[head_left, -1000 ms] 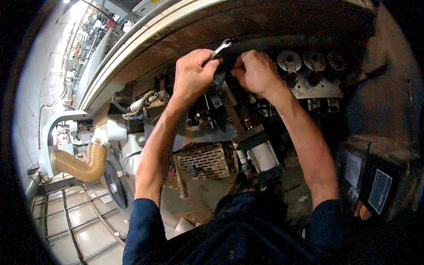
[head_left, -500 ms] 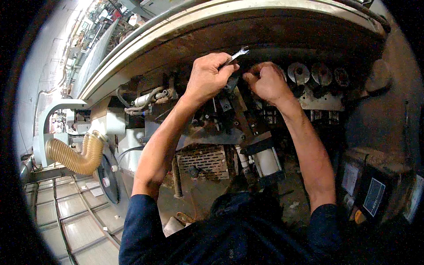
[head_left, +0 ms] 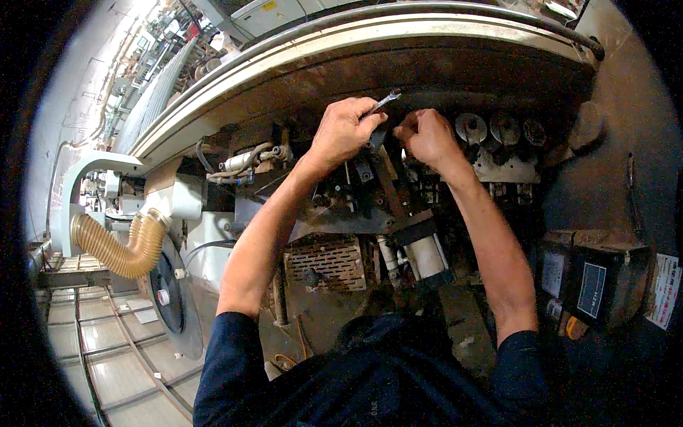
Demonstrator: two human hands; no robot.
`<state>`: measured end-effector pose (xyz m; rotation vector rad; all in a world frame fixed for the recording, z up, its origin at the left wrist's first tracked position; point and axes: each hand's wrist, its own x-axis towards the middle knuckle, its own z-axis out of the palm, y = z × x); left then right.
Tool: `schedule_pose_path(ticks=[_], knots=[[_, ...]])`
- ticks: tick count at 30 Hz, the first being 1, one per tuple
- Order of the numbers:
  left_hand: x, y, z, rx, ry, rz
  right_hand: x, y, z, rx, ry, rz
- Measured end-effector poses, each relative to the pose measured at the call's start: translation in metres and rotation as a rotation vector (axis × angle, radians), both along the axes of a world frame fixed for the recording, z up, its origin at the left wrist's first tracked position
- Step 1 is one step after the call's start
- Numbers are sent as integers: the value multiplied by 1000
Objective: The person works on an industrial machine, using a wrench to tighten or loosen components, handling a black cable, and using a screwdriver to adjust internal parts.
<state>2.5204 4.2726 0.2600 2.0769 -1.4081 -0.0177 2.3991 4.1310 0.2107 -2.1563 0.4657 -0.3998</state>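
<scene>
My left hand is closed around a metal wrench, whose open jaw sticks out past the thumb toward the upper right. Just to its right, my right hand has its fingers curled in over the machine; whatever they hold, if anything, I cannot make out. Both hands are over the greasy machine mechanism, with dark brackets and bolts beneath them. A small gap separates the wrench's jaw from my right hand.
Round metal rollers stand right of my right hand. A long pale machine cover arches across the far side. At left are a ribbed yellow hose and a large dark reel. A white cylinder and slotted plate lie nearer me.
The whole view has shifted a little, showing more beyond the far cover. My left hand still grips the wrench, and both hands remain close together over the mechanism.
</scene>
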Motion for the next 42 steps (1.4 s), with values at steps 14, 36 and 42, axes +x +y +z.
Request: schedule_pose_path(ticks=[14, 36, 42], knots=[[-19, -4, -11, -156, -48, 48, 26, -9, -10, 93, -282, 169], [-14, 3, 65, -127, 19, 80, 43, -19, 52, 51, -435, 393], [-22, -13, 55, -209, 33, 170, -29, -44, 50, 138, -538, 50]])
